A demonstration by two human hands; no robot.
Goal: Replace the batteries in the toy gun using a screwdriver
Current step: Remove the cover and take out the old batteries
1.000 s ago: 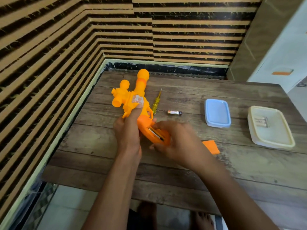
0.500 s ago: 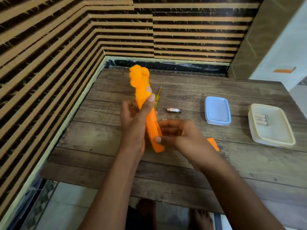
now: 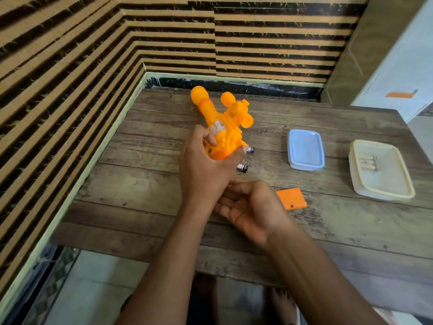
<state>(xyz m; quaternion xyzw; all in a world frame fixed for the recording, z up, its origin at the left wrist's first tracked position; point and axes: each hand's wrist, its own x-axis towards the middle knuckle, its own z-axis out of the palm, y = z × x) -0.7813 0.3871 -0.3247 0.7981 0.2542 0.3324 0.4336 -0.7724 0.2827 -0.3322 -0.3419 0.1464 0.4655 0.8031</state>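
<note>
My left hand [image 3: 203, 167] grips the orange toy gun [image 3: 222, 127] by its handle and holds it tilted above the wooden table [image 3: 140, 184], barrel pointing away. Two small batteries show just right of that hand, one [image 3: 250, 150] by the gun's body and one [image 3: 242, 167] lower down. My right hand [image 3: 250, 207] lies palm up below the gun's handle, fingers relaxed and holding nothing. The orange battery cover [image 3: 291, 198] lies on the table right of my right hand. No screwdriver shows in this view.
A blue plastic box [image 3: 305, 150] sits right of the gun. Farther right is a cream tray [image 3: 398, 184] with spare batteries [image 3: 369, 163] in it. Striped walls close the table's left and far sides. The near edge runs below my forearms.
The gun has been turned over onto its other side in my left hand. My right hand has let go of the handle and turned palm up. A second battery now shows beside the first.
</note>
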